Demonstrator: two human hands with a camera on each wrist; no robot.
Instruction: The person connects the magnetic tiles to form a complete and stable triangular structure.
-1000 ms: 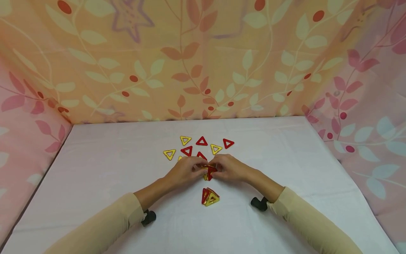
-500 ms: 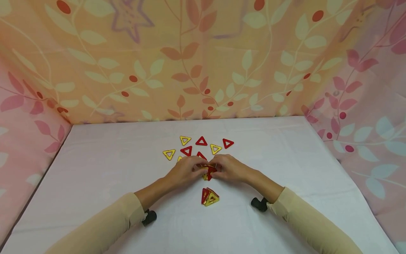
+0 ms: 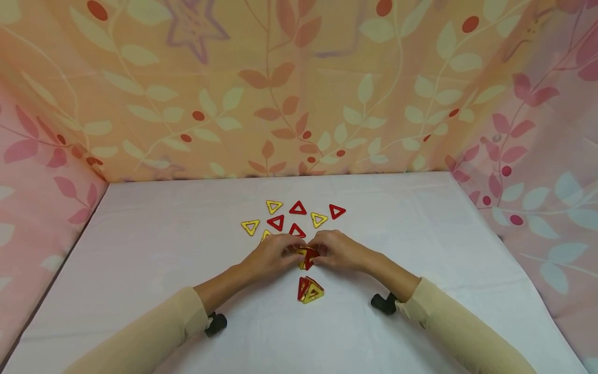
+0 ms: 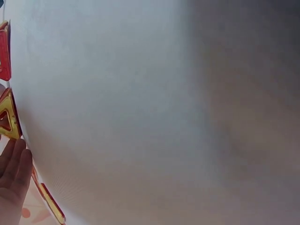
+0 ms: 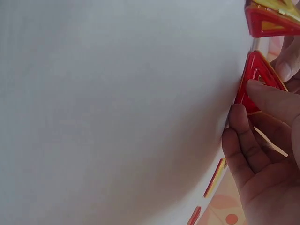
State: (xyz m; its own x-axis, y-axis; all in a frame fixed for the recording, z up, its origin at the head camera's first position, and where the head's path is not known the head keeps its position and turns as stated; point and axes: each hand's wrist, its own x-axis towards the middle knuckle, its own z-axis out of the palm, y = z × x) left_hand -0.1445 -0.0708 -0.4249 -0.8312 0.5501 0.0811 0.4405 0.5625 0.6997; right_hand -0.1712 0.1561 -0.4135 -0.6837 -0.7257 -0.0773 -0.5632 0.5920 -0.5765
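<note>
Both hands meet over a small pyramid of red and yellow triangular magnetic tiles (image 3: pixel 310 261) standing on the white cloth. My left hand (image 3: pixel 273 255) grips its left side, beside a yellow face (image 4: pixel 15 125); its far fingers are partly hidden. From the right, my right hand (image 3: pixel 340 251) pinches it, the thumb on a red face (image 5: pixel 250 71) and the other fingers curled around the lower edge. A second red and yellow pyramid (image 3: pixel 312 295) stands on the cloth nearer the body, apart from both hands.
Beyond the hands, several loose tiles lie flat, among them a red triangle (image 3: pixel 298 209), a yellow triangle (image 3: pixel 250 232) and a red triangle (image 3: pixel 337 217) farther right. A leaf-patterned curtain (image 3: pixel 299 104) encloses the back and sides of the white-covered table (image 3: pixel 163 228).
Both hands and the pyramid between them have shifted slightly toward the body, uncovering more of a red tile behind. The second pyramid and loose tiles stay put.
</note>
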